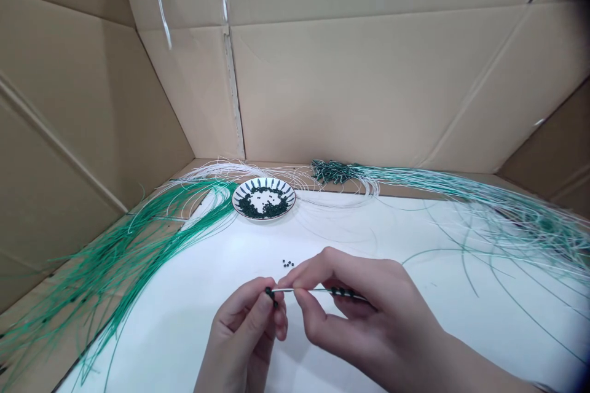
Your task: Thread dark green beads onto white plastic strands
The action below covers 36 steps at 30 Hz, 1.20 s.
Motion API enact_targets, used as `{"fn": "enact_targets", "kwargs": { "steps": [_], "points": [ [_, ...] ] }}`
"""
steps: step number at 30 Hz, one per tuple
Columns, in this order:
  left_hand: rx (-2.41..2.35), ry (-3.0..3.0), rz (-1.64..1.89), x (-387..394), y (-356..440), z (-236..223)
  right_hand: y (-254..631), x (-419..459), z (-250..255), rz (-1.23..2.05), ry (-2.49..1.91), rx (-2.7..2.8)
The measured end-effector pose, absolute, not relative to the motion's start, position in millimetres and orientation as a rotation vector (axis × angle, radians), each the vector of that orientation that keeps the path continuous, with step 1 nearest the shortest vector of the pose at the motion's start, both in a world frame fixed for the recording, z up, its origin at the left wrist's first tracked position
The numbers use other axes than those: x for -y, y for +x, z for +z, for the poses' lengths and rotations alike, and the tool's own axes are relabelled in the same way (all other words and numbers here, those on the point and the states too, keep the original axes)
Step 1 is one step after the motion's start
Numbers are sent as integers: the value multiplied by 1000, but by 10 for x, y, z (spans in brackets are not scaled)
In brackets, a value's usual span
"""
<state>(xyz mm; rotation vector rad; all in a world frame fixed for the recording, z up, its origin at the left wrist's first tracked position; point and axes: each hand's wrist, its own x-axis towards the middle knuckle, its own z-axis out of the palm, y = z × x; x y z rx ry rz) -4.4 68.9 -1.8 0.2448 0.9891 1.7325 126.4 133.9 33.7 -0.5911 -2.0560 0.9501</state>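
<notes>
Close together in the lower middle are my two hands, both closed. My left hand (249,325) pinches a small cluster of dark green beads (270,292) between thumb and forefinger. A thin, pale, needle-like rod (284,290) runs level from that cluster into my right hand (369,307). Thumb and forefinger of the right hand grip the rod near its middle. Its rear part shows dark green and white bands (343,292) and disappears under the right fingers. Several loose dark beads (287,263) lie on the white surface just beyond the fingertips.
A striped plate (238,198) of dark green beads stands at the back. Green strands (152,258) spread along the left side. Behind and to the right lies a bundle of green and white strands (428,179) with dark beaded ends (334,171). Cardboard walls (345,86) surround the white board (175,319).
</notes>
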Motion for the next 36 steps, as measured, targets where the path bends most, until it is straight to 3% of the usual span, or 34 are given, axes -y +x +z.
{"fn": "enact_targets", "kwargs": {
  "steps": [36],
  "points": [
    [-960, 214, 1733, -684, -12, 0, 1262, -1362, 335, 1088, -612, 2049]
  ]
}}
